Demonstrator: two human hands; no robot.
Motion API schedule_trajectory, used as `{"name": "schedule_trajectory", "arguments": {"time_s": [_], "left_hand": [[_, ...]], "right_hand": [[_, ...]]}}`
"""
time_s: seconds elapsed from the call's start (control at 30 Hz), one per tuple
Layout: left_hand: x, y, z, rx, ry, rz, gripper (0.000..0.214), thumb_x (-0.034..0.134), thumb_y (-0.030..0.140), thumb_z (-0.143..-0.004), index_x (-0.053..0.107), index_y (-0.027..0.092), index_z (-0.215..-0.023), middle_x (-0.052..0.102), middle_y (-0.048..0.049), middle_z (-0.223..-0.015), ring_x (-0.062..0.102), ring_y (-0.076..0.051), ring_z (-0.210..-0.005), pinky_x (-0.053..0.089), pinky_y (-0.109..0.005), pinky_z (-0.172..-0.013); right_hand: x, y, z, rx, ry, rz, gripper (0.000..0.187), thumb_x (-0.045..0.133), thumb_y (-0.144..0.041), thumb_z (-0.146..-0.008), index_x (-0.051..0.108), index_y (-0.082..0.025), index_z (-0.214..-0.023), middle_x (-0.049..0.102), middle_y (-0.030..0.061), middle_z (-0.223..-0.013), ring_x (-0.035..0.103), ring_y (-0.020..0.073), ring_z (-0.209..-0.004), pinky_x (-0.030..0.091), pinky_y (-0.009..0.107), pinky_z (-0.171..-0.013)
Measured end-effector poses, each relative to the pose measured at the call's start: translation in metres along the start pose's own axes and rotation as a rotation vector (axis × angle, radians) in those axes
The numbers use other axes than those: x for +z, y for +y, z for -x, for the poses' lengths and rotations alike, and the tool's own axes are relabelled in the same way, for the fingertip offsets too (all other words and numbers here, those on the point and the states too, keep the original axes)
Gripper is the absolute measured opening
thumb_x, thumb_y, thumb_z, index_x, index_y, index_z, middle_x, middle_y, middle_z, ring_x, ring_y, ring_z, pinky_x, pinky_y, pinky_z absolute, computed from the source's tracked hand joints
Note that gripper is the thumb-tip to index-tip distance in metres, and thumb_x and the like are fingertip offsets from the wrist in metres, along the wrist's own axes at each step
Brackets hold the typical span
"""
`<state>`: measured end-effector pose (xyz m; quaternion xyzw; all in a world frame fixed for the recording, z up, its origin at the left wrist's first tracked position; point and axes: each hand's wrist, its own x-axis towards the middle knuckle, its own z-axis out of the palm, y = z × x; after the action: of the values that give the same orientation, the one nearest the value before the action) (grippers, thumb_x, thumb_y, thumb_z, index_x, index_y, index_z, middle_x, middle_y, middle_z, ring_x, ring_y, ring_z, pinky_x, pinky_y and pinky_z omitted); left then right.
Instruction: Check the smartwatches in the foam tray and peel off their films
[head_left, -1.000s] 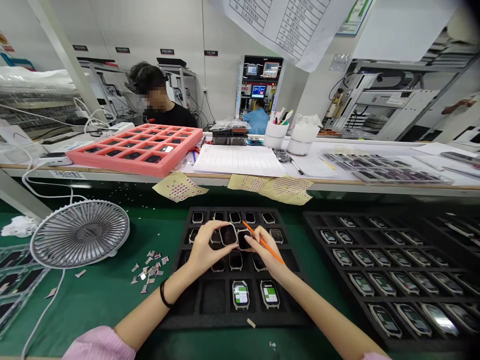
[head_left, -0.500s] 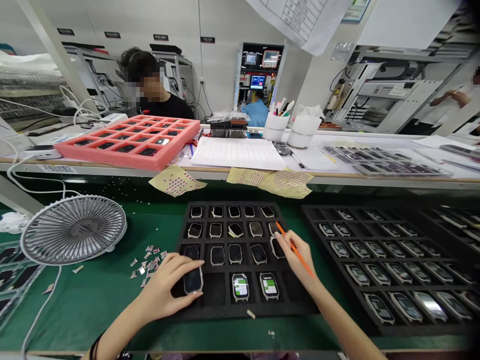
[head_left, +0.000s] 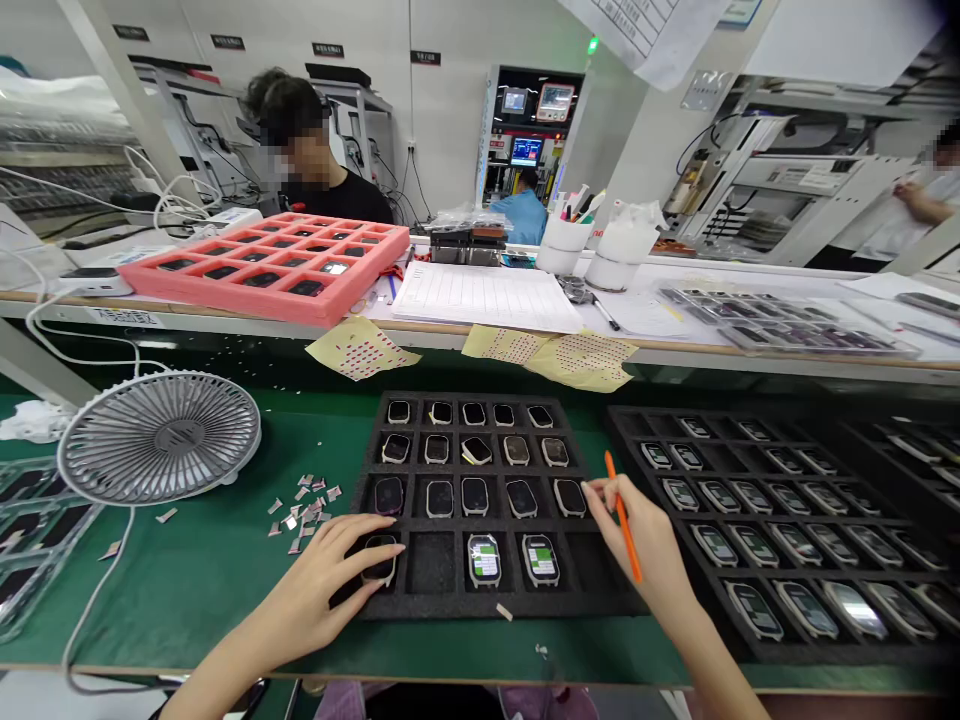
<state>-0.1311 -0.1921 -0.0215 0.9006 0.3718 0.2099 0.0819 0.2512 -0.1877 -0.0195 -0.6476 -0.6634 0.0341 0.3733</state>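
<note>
A black foam tray (head_left: pixel 431 606) with rows of smartwatch bodies lies in front of me on the green mat. My left hand (head_left: pixel 330 570) rests at the tray's front left corner, its fingers lying over a dark watch body (head_left: pixel 381 556) in the front-row pocket. My right hand (head_left: pixel 637 535) hovers at the tray's right edge and grips an orange pencil (head_left: pixel 622 515), fingertips next to a watch body (head_left: pixel 570 496) in the third row. Two watches with lit green screens (head_left: pixel 484 558) sit in the front row.
A second black tray (head_left: pixel 630 455) of lit watches lies to the right. A small grey fan (head_left: pixel 159 436) and paper scraps (head_left: pixel 300 505) are on the left. A shelf holds a pink tray (head_left: pixel 247 305), a paper form (head_left: pixel 484 295) and cups. A person sits behind it.
Both hands were together over the tray's middle holding watch bodies. The left carried one to the front left pocket; the right moved to the right edge, where its watch now sits in a pocket.
</note>
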Motion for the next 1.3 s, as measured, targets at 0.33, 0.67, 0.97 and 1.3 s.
{"name": "schedule_trajectory", "arguments": {"time_s": [0.33,0.67,0.97,1.3], "left_hand": [[0.013,0.048,-0.069,0.214,-0.145,-0.017,0.021,0.050,0.032,-0.092,0.061,0.019,-0.104,0.063,-0.0064,-0.100,0.058,-0.021,-0.088,0.042,-0.032,-0.079],[0.050,0.066,-0.099,0.231,-0.203,-0.202,0.033,0.041,0.039,-0.095,0.060,0.012,-0.090,0.060,-0.0120,-0.094,0.055,-0.026,-0.085,0.043,-0.037,-0.074],[0.029,0.072,-0.106,-0.031,-0.494,0.335,0.028,0.023,0.026,-0.100,0.049,0.020,-0.108,0.063,-0.0049,-0.099,0.060,-0.019,-0.087,0.045,-0.031,-0.080],[0.054,0.068,-0.110,-0.064,-0.397,0.425,0.028,0.031,0.025,-0.097,0.057,0.023,-0.107,0.069,-0.0029,-0.104,0.065,-0.021,-0.093,0.046,-0.030,-0.083]], "right_hand": [[0.019,-0.020,0.039,-0.029,-0.129,-0.040,0.042,0.029,-0.047,-0.097,0.049,-0.024,-0.068,0.056,0.0027,-0.055,0.055,0.0183,-0.046,0.042,0.028,-0.046],[0.033,-0.024,0.040,-0.149,-0.213,-0.037,0.036,0.025,-0.034,-0.099,0.059,-0.021,-0.094,0.069,0.0105,-0.079,0.069,0.0240,-0.074,0.054,0.033,-0.063],[0.018,-0.034,0.033,-0.037,-0.515,-0.117,0.028,0.034,-0.033,-0.096,0.060,-0.022,-0.093,0.069,0.0040,-0.074,0.064,0.0202,-0.061,0.047,0.029,-0.058],[0.018,-0.024,-0.004,0.360,-0.515,-0.805,0.042,0.052,-0.052,-0.085,0.063,-0.016,-0.102,0.067,0.0051,-0.066,0.068,0.0215,-0.056,0.041,0.023,-0.035]]}}
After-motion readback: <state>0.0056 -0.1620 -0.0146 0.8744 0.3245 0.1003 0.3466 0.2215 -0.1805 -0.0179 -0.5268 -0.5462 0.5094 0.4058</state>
